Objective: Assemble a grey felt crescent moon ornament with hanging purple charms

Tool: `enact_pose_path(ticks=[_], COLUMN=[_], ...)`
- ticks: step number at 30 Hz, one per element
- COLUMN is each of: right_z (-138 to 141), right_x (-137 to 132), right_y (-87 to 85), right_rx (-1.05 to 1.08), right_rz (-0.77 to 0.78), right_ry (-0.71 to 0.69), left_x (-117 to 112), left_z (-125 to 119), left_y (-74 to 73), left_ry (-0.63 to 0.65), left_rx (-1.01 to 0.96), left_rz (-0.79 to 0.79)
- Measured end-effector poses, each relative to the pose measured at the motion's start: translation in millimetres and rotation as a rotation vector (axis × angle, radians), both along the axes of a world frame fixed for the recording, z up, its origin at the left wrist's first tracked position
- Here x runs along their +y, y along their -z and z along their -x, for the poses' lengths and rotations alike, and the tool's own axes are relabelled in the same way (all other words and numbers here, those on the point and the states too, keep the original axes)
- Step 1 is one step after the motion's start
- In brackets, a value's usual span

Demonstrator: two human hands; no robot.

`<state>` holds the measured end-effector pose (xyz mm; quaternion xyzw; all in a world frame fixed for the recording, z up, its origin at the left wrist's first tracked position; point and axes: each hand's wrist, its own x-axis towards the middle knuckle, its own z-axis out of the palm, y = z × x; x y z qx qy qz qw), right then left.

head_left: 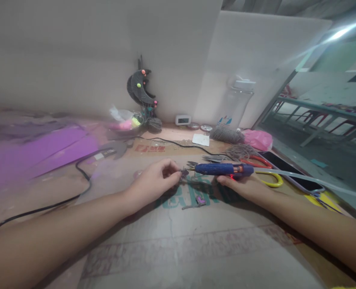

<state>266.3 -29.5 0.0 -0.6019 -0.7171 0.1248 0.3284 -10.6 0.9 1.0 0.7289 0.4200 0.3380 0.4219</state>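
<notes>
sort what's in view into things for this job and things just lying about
Likely part of the job:
blue glue gun, in the right hand
small dark piece, in the left hand
purple-and-grey piece, near the hands

Apparently just lying about:
phone
clear bottle
pink bag

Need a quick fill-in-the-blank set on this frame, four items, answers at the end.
1. The right hand holds a glue gun with a ____ body.
2. The hand at the small dark piece is the person's ____ one.
3. The plastic bag beside the grey yarn is coloured ____.
4. The dark ornament is shaped like a crescent ____.

Missing words: blue; left; pink; moon.
</notes>
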Motion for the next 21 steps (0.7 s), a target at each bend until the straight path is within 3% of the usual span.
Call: enact_pose_path(ticks=[15,21], right_z=[2.3,4.6], right_x=[-1.4,-2.9], right_y=[-1.9,-7.1], right_rx=[-0.017,0.007], right_rz=[-0.02,0.014], right_ry=[-0.008,-0.028], left_x=[-2.5,-2.8], left_z=[0.0,-0.5], left_y=[-3.1,-3.1], left_ry=[-0.025,-0.015], left_rx=[0.06,-0.001], left_rz=[-0.046,0.008])
